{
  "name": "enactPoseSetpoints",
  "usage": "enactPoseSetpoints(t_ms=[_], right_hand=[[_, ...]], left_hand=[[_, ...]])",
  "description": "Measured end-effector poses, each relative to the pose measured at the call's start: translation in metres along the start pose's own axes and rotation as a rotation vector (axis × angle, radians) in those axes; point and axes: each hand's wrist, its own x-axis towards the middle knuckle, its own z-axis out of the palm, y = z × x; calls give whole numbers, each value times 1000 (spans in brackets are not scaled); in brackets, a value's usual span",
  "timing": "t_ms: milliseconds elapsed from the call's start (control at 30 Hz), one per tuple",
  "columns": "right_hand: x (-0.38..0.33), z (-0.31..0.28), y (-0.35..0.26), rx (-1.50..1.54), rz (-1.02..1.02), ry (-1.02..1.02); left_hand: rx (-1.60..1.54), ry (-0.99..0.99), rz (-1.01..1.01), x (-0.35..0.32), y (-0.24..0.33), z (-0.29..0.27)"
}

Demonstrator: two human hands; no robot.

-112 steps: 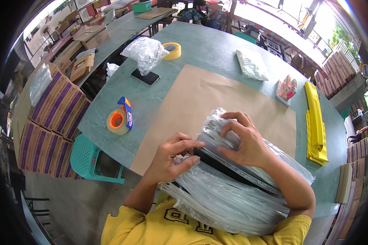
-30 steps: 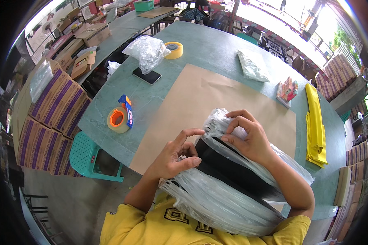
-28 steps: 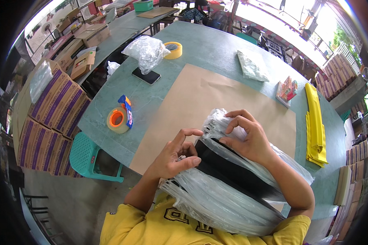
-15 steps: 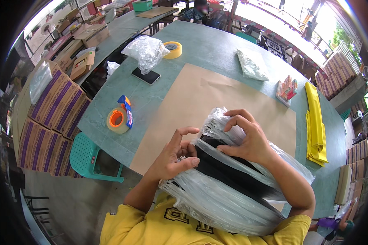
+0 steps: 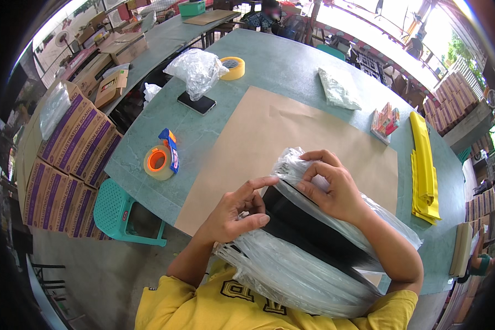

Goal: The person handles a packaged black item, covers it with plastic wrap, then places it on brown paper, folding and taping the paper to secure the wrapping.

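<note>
Glossy, crinkled clear plastic bundle [image 5: 308, 258], smooth black sheet inside. Matt brown paper sheet [image 5: 291, 132] on smooth, mottled green tabletop [image 5: 280, 60]. At ten o'clock, shiny plastic tape dispenser [image 5: 160, 159]; cardboard boxes [image 5: 66, 159] matt.

Left hand [image 5: 237, 212] fingers curled, index extended; right hand [image 5: 330, 186] in pinching grip, forearms bent inward

Two hands [image 5: 234, 212] [image 5: 330, 184], one tape dispenser [image 5: 160, 159], one yellow tape roll [image 5: 232, 68], one phone [image 5: 196, 102] and one brown paper sheet [image 5: 280, 132] are counted.
</note>
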Motion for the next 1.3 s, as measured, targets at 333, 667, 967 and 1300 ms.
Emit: enactPoseSetpoints(t_ms=[333,667,967,1300], right_hand=[[0,-2,-6,10,-18,-16],[0,-2,-7,46,2,-16],[-3,-2,-6,41,-30,-63],[-2,-5,-9,44,-89,-122]], left_hand=[[55,8,7,3,4,-1],[270,130,374,5,-13,-5],[-157,181,2,-1,-1,9],[-117,124,-1,2,-6,5]])
